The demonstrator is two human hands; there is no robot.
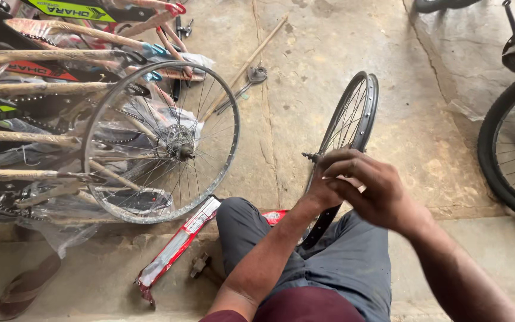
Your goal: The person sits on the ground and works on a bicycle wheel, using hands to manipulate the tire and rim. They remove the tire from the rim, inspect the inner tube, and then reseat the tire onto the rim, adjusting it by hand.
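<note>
A black spoked bicycle wheel (361,101) stands upright on edge between my knees, with its threaded axle (311,157) sticking out toward the left. My left hand (319,194) reaches up from below and grips the wheel at the hub, partly hidden behind my other hand. My right hand (373,191) comes in from the right, and its curled fingers pinch the axle end. What sits on the axle under the fingers is hidden.
A silver spoked wheel (232,128) leans on plastic-wrapped bicycle frames (31,89) at left. A red packet (177,247) and a hammer (201,266) lie by my left knee. A wrench (251,77) and a stick (257,50) lie on the concrete. A bicycle tyre (491,155) stands at right; a sandal (22,289) lies at lower left.
</note>
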